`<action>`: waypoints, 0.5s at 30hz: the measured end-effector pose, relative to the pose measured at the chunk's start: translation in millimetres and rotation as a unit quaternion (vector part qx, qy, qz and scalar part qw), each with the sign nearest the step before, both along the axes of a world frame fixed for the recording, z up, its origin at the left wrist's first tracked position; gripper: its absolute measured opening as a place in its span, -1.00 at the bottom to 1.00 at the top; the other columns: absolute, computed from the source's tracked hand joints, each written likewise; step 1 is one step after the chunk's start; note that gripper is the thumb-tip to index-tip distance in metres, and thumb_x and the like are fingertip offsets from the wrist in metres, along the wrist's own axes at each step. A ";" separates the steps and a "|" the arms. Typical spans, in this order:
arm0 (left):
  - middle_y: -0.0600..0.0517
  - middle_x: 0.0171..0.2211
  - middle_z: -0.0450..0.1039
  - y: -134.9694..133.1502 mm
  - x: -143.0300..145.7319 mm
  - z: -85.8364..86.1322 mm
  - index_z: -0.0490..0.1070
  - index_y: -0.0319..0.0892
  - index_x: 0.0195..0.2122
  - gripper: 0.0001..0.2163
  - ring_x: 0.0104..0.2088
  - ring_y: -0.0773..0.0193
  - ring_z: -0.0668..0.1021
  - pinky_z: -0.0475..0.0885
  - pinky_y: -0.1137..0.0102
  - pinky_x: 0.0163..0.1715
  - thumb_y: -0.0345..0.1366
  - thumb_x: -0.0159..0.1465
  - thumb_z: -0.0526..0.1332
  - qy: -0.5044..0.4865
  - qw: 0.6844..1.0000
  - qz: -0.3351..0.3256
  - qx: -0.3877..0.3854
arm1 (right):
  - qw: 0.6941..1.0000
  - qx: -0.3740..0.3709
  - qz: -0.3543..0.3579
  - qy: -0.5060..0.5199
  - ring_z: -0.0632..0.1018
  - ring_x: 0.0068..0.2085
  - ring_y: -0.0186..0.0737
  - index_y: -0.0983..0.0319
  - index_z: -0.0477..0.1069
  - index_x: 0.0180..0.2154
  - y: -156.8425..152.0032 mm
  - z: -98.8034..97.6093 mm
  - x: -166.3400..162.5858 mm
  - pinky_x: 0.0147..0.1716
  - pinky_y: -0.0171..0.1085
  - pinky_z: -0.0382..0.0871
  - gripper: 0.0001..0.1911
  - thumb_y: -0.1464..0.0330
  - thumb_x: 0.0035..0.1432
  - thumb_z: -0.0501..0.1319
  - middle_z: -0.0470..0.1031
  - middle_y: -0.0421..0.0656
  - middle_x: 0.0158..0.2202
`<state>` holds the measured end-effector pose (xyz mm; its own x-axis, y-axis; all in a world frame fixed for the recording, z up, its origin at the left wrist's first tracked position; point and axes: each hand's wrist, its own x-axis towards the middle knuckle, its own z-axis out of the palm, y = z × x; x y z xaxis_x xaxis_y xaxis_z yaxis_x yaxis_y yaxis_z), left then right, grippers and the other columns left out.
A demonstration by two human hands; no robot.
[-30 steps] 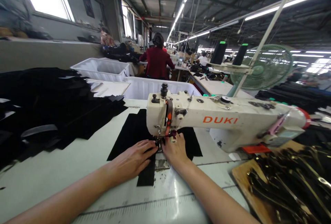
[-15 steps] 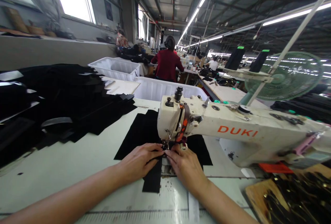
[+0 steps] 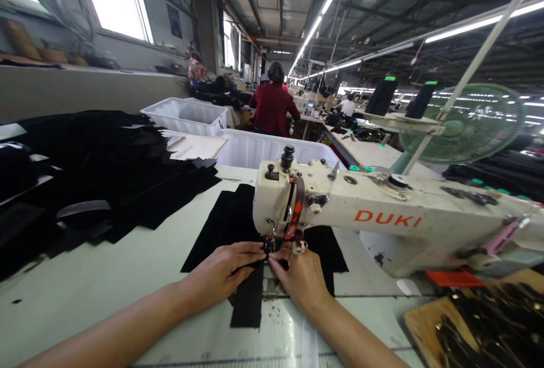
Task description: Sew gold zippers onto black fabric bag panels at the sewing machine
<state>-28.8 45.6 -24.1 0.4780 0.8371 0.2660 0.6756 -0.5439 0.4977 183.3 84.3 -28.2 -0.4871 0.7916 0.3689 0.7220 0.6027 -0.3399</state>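
Note:
Black fabric (image 3: 208, 238) lies under the head of a white sewing machine (image 3: 331, 198), with a narrow black strip (image 3: 249, 300) extending toward me. My left hand (image 3: 223, 269) rests on the fabric left of the needle, its fingers stretched out and its thumb apart from them. On the other side, my right hand (image 3: 300, 274) has its thumb and forefinger brought together at the fabric edge, just in front of the presser foot (image 3: 270, 243). The exact stitching point is partly hidden by my fingertips. More of the fabric shows to the right, behind my right hand.
Stacked black pieces (image 3: 106, 175) cover the table's left side. White plastic bins (image 3: 276, 147) stand behind the machine. A wooden board (image 3: 437, 328) with dark metallic-looking parts sits at right front. Beyond are a green fan (image 3: 463, 124) and a person in dark red (image 3: 274, 107).
The black strip reaches slightly closer to me. My right fingers have bent more near the presser foot, and my left hand has shifted slightly left. The whole view has moved a little.

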 end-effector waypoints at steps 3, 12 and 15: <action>-0.03 0.16 0.39 -2.0 0.0 1.9 0.38 -0.14 0.17 -0.57 0.19 0.18 0.39 0.28 0.26 0.21 -0.49 0.28 0.07 0.039 0.998 -0.034 0.024 | 1.000 0.001 0.004 0.008 0.57 -0.24 -0.19 0.09 0.60 -0.26 0.9 1.2 2.7 -0.23 -0.29 0.42 -0.89 0.39 0.15 0.32 0.57 -0.19 -0.28; -0.11 0.17 0.37 2.1 1.7 2.9 0.31 -0.23 0.20 -0.54 0.21 0.13 0.36 0.24 0.25 0.23 -0.53 0.27 0.04 0.135 0.981 -0.071 0.115 | 0.993 0.066 0.095 0.003 0.51 -0.14 -0.18 0.11 0.54 -0.11 1.2 -0.9 21.5 -0.10 -0.26 0.41 -0.80 0.42 0.25 0.23 0.53 -0.14 -0.21; -0.11 0.19 0.35 5.4 0.0 -2.6 0.26 -0.24 0.23 -0.51 0.23 0.14 0.33 0.21 0.24 0.25 -0.53 0.25 0.04 0.137 0.979 -0.071 0.135 | 0.992 0.085 0.089 -0.009 0.50 -0.14 -0.14 0.13 0.53 -0.10 1.3 -3.8 18.4 -0.10 -0.20 0.41 -0.79 0.45 0.25 0.22 0.53 -0.14 -0.21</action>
